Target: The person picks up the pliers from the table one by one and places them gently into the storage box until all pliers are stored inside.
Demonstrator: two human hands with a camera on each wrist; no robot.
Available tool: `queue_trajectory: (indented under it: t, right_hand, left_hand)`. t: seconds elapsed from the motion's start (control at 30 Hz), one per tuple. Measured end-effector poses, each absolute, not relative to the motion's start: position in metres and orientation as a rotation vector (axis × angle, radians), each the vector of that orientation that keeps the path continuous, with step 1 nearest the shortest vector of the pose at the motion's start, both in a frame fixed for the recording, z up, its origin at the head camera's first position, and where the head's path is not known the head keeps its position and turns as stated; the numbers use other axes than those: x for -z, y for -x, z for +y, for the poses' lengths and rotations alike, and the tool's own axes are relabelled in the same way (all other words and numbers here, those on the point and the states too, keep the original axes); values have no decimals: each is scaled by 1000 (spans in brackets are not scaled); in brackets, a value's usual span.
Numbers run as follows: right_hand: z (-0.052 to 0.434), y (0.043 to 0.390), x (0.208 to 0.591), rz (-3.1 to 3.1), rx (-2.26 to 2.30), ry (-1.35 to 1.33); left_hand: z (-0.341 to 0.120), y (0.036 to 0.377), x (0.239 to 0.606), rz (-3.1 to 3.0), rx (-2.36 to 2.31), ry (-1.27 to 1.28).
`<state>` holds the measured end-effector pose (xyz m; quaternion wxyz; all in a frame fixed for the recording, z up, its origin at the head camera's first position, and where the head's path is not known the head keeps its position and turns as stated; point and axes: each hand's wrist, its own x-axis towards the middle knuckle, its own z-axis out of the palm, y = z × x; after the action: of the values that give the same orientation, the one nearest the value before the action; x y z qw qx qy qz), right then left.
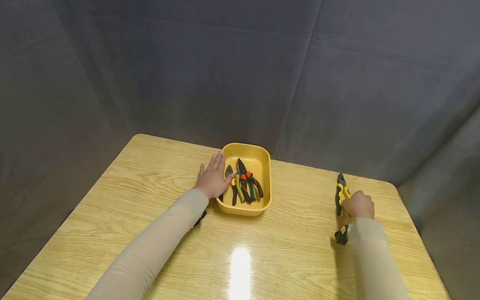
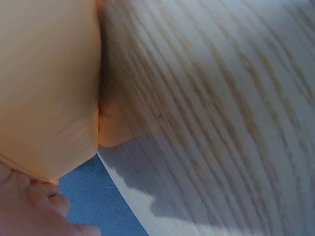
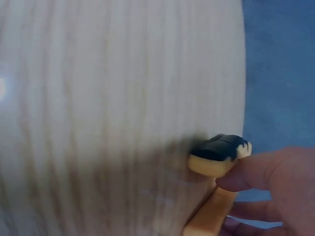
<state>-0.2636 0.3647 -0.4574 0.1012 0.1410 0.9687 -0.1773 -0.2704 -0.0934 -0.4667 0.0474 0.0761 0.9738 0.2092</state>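
In the head view my left hand [image 1: 213,177] lies with straight fingers on the left rim of a yellow plastic tray [image 1: 267,196]. Inside the tray are several pliers [image 1: 234,189], with orange, black and green handles; part of a black one at the left is covered by the hand. The left wrist view has the tray's outer wall [image 2: 49,88] close up, with my fingers at its lower edge. Over at the right, my right hand [image 1: 359,205] grips yellow-and-black pliers [image 1: 339,196] by a handle, their dark jaws pointing away from me. Thumb and fingers meet the yellow handle [image 3: 209,216] in the right wrist view.
The tray and pliers are on a wood-grain table [image 1: 300,250] with rounded far corners. A grey curtain [image 1: 210,83] hangs behind the table and along its sides. Light glares off the tabletop near the front. A small black object [image 1: 341,235] sits by my right wrist.
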Motion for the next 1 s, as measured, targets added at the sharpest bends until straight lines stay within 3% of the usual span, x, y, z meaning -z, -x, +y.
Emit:
queue_trajectory:
  t: [0.67, 1.0]
  right_hand:
    - [368, 270, 476, 2862, 618, -491]
    - [373, 272, 468, 2822, 608, -394]
  left_hand:
    - [-93, 266, 459, 2943, -625, -242]
    - [-93, 267, 462, 2943, -648, -234]
